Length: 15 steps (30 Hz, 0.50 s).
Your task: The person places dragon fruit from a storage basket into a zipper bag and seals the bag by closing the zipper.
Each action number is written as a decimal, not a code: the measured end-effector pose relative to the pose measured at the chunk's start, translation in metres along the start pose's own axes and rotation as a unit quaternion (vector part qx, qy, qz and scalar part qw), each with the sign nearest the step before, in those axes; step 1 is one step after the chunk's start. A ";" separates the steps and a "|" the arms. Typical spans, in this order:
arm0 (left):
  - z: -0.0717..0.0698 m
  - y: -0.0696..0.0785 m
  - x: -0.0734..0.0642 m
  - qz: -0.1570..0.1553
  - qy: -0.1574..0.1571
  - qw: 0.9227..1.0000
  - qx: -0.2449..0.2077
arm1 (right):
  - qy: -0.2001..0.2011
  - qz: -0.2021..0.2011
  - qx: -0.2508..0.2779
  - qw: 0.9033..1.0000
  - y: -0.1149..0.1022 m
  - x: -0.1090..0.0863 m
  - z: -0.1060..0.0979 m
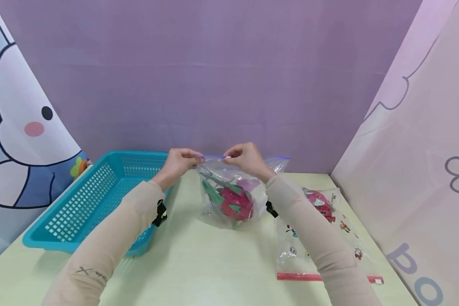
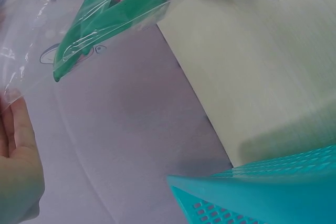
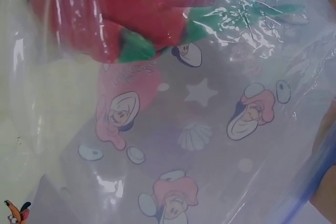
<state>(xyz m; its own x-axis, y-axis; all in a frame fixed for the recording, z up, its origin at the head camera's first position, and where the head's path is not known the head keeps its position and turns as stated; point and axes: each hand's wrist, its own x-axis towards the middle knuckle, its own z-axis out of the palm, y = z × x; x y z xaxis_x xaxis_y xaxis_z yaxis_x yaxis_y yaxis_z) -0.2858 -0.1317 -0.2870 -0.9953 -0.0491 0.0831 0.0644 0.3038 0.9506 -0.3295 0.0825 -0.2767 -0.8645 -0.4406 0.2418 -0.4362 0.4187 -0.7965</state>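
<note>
A clear printed zip bag (image 1: 210, 214) hangs upright over the table, its purple zip strip along the top. Inside lies a red fruit-like object (image 1: 235, 205) with green leafy tips, resembling a dragon fruit. My left hand (image 1: 177, 165) pinches the bag's upper left corner. Farther right along the same strip, my right hand (image 1: 248, 159) pinches it beside a small white slider (image 1: 227, 157). The right wrist view shows the bag's cartoon shell prints (image 3: 197, 135) close up; in the left wrist view, green tips (image 2: 110, 30) press against the plastic.
A turquoise perforated basket (image 1: 42, 244) stands at the left. At the right, partly under my right forearm, a second clear bag (image 1: 288, 261) with a red strip lies flat, holding a pink-red item (image 1: 317, 199). Purple cloth (image 1: 229, 85) rises behind the table.
</note>
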 end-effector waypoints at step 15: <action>-0.006 0.001 0.000 -0.013 -0.008 1.000 0.005 | 0.010 0.003 -0.012 1.000 0.003 -0.005 -0.007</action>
<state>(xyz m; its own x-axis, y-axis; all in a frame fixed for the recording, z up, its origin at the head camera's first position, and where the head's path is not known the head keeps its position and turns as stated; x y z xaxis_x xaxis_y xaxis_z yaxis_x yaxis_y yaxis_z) -0.2854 -0.1370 -0.2845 -0.9976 -0.0419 0.0544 0.0386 0.3127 0.9491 -0.3282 0.0916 -0.2759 -0.8722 -0.4213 0.2484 -0.4361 0.4400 -0.7850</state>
